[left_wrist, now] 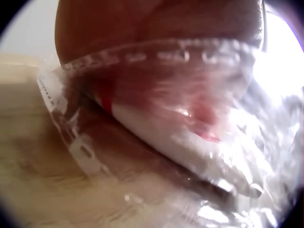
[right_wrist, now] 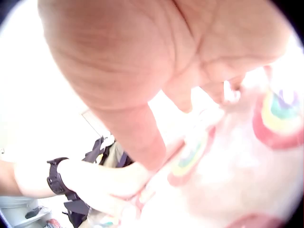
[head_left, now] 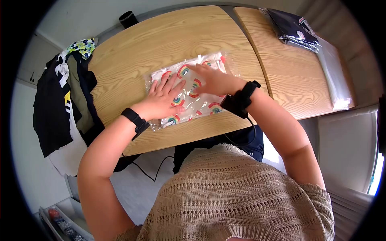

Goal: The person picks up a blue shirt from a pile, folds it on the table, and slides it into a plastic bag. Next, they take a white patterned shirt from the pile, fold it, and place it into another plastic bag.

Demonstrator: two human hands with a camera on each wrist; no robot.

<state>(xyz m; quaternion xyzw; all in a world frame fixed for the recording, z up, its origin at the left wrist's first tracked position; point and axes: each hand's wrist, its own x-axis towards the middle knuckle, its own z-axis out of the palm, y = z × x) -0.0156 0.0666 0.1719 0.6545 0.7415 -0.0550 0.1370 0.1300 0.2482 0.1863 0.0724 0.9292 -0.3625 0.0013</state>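
A folded white garment with rainbow prints lies in a clear plastic bag (head_left: 193,105) on the wooden table. My left hand (head_left: 163,100) rests on the left part of the bag with fingers spread and straight. Over its upper right part is my right hand (head_left: 211,80), palm down, fingers extended toward the left. In the left wrist view the perforated edge of the plastic (left_wrist: 171,56) crosses in front of the palm, with the white cloth (left_wrist: 156,128) inside. Close below the right palm (right_wrist: 166,57) the right wrist view shows rainbow prints (right_wrist: 280,118).
Several clothes (head_left: 76,100) hang over the table's left edge. On the right-hand table (head_left: 289,84) lie a dark bagged garment (head_left: 291,30) and a stack of clear plastic bags (head_left: 333,76). A black cup-like container (head_left: 128,19) stands at the far edge.
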